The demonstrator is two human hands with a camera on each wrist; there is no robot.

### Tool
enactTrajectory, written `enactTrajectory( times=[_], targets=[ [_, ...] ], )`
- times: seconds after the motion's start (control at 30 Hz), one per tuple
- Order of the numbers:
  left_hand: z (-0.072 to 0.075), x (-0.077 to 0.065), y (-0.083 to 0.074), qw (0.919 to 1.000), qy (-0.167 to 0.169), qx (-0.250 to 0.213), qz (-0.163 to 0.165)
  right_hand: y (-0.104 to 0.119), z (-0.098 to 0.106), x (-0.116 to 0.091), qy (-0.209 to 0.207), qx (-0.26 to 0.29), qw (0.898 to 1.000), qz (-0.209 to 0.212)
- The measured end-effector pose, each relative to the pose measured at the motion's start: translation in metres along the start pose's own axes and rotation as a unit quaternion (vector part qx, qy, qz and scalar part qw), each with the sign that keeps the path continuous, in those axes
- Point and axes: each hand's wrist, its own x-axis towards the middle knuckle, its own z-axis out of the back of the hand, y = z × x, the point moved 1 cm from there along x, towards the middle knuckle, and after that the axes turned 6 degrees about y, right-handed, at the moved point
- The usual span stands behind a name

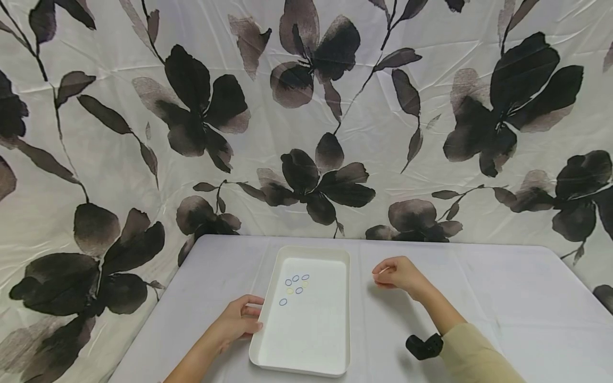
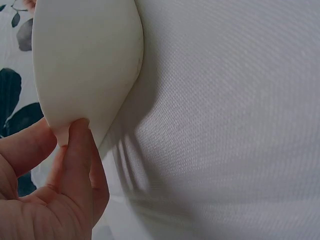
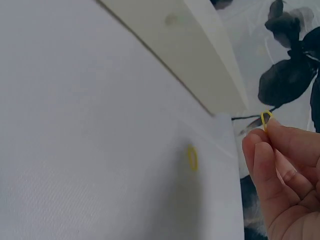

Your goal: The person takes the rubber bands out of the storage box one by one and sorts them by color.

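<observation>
A white rectangular tray (image 1: 306, 335) lies on the table. Several small blue rubber bands (image 1: 280, 303) and a couple of pale yellow ones (image 1: 287, 291) are spread over its far left part. My left hand (image 1: 234, 322) grips the tray's left rim, thumb on one side and fingers on the other, as the left wrist view shows. To the right of the tray my right hand (image 1: 402, 276) is raised over the table. Its thumb and fingertips pinch a yellow rubber band (image 3: 263, 120). Another yellow rubber band (image 3: 195, 159) rests on the tabletop beside the tray wall.
A white cloth covers the table (image 1: 503, 298). Behind it hangs a white curtain with dark flowers (image 1: 311, 186). A black device (image 1: 424, 347) is by my right wrist, next to a beige sleeve (image 1: 479, 356).
</observation>
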Motion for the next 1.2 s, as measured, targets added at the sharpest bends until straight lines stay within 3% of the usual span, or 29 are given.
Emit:
enactTrajectory(
  times=[0.47, 0.93, 1.2],
  targets=[
    [0.001, 0.001, 0.001, 1.0000, -0.002, -0.001, 0.001, -0.023, 0.016, -0.006, -0.023, -0.015, 0.999, -0.035],
    [0.002, -0.002, -0.003, 1.0000, 0.001, -0.006, 0.001, -0.040, 0.014, -0.003, -0.046, -0.006, 0.997, -0.066],
    [0.001, -0.001, 0.000, 1.0000, 0.006, -0.005, -0.003, -0.043, 0.011, -0.003, -0.056, -0.027, 0.995, -0.079]
  ],
)
